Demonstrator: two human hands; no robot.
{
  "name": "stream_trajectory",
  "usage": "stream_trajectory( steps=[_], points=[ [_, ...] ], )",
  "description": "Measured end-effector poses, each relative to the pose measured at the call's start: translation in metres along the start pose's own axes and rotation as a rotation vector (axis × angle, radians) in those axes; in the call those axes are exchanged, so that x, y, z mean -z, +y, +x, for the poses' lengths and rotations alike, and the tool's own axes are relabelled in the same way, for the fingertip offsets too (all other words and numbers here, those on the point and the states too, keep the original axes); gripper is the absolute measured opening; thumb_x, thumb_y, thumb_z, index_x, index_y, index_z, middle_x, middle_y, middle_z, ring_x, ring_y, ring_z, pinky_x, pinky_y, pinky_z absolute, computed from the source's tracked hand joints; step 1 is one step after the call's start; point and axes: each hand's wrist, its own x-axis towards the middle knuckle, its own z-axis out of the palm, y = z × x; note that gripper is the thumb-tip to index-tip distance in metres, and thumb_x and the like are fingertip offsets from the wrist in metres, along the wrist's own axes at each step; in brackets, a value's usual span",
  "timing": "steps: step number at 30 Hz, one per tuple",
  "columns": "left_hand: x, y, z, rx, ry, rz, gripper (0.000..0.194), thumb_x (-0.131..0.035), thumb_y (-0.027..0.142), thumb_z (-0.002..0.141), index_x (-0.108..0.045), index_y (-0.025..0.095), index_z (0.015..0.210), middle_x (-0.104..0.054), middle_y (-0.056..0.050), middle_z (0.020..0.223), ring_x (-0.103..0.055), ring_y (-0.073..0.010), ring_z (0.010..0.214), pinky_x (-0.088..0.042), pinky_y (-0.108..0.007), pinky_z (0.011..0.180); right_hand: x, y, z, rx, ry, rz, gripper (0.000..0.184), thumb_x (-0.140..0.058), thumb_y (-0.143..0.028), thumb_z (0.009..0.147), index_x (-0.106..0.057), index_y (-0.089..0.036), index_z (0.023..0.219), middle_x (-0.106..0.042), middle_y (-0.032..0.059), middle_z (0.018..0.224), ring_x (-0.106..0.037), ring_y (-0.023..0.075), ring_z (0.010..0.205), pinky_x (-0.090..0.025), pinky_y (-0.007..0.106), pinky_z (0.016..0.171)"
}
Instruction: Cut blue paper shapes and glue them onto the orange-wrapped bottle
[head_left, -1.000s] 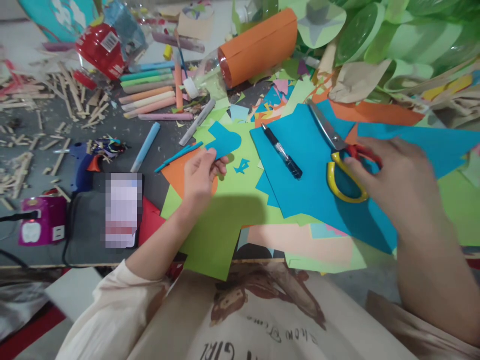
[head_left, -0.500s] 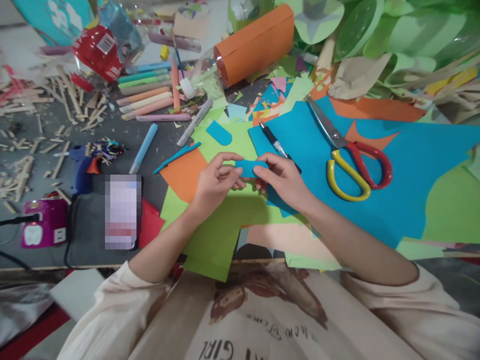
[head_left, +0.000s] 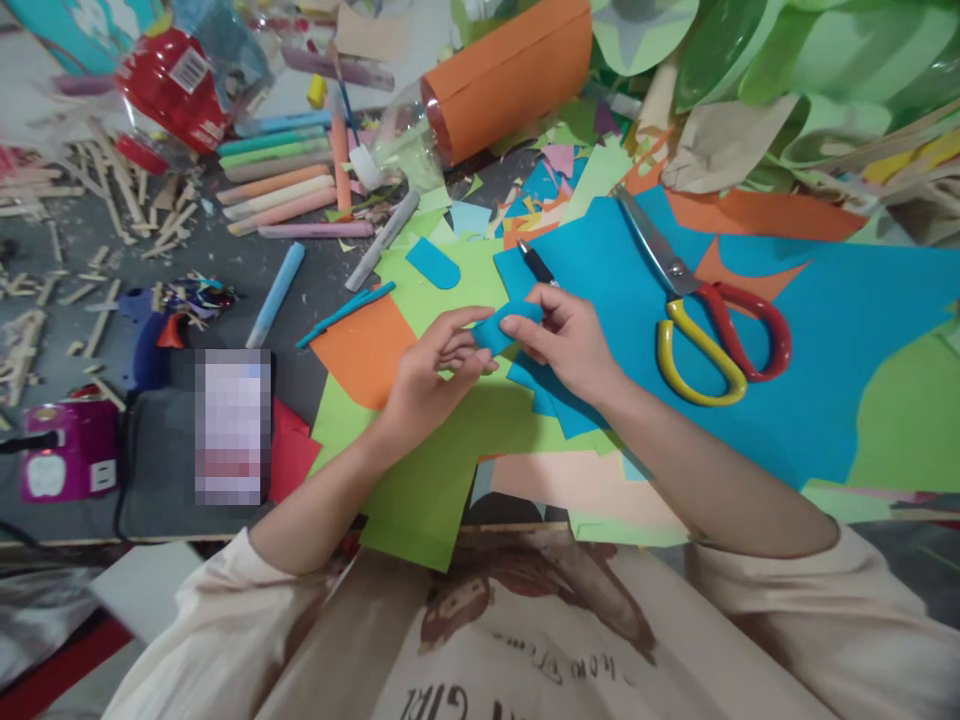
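A small blue paper piece (head_left: 496,332) is pinched between the thumb and fingers of my right hand (head_left: 566,340). It is tilted, its right end raised and curved over. My left hand (head_left: 435,365) is at the left end of this piece, thumb and index finger apart, fingertips at its edges. Whether they press on it I cannot tell. Behind the hands, a blue paper cutout (head_left: 433,263) with one rounded end lies on green paper (head_left: 397,235). A black pen (head_left: 534,260) lies partly hidden behind my right hand.
Scissors (head_left: 679,280) with red and yellow handles rest on a large blue sheet (head_left: 817,380) at right. Left are markers (head_left: 277,295), a blue glue gun (head_left: 146,345), a phone (head_left: 232,425) and wood sticks (head_left: 30,350). An orange-wrapped bottle (head_left: 510,75) lies at the back.
The blue paper piece has gone from level to tilted, right end up. My left thumb has come off its face and moved lower. The view has shifted slightly.
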Motion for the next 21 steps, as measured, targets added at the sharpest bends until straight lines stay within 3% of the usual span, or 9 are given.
stream_trajectory(
  steps=[5,10,13,17,21],
  points=[
    [0.000,0.000,-0.002,-0.086,-0.054,0.010,0.028,-0.063,0.047,0.088,-0.059,0.020,0.094,-0.066,0.000,0.079,-0.068,-0.0109,0.070,-0.052,-0.020,0.062,0.003,-0.003,-0.001,-0.004,0.027,-0.040,0.061,-0.075,-0.070,0.062,-0.038,-0.022,0.058,-0.029,-0.0099,0.051,-0.028,0.0052,0.046,-0.021,0.022,0.042],
    [0.002,0.007,0.000,-0.178,-0.161,0.090,0.044,-0.046,0.049,0.097,-0.061,0.017,0.070,-0.070,-0.006,0.072,-0.064,-0.0129,0.066,-0.052,-0.025,0.063,0.004,-0.003,-0.003,-0.012,-0.022,0.001,0.059,-0.070,-0.069,0.071,-0.039,-0.022,0.056,-0.034,-0.0099,0.044,-0.031,0.0045,0.038,-0.024,0.021,0.037],
    [0.003,0.006,0.003,-0.208,-0.076,0.143,0.042,-0.050,0.045,0.096,-0.065,0.017,0.069,-0.072,-0.005,0.071,-0.065,-0.0131,0.066,-0.052,-0.025,0.062,0.004,-0.001,-0.005,0.005,-0.041,0.053,0.049,-0.060,-0.066,0.082,-0.048,-0.022,0.065,-0.041,-0.0093,0.044,-0.040,0.0059,0.038,-0.032,0.020,0.039],
    [0.004,0.001,0.004,-0.220,0.057,0.162,0.026,-0.064,0.037,0.089,-0.070,0.018,0.073,-0.073,-0.003,0.073,-0.067,-0.0121,0.068,-0.053,-0.022,0.061,0.004,0.001,-0.007,0.083,-0.016,0.087,0.038,-0.067,-0.056,0.083,-0.051,-0.026,0.101,-0.059,-0.0077,0.066,-0.055,0.0074,0.050,-0.043,0.020,0.046],
    [0.004,-0.001,0.004,-0.108,0.138,0.101,0.013,-0.071,0.031,0.083,-0.074,0.018,0.080,-0.076,-0.003,0.084,-0.071,-0.0128,0.075,-0.056,-0.020,0.064,0.004,0.004,-0.012,0.221,-0.044,-0.061,0.028,-0.066,-0.045,0.087,-0.052,-0.027,0.103,-0.065,-0.0010,0.094,-0.061,0.0087,0.066,-0.050,0.023,0.058]
  ],
)
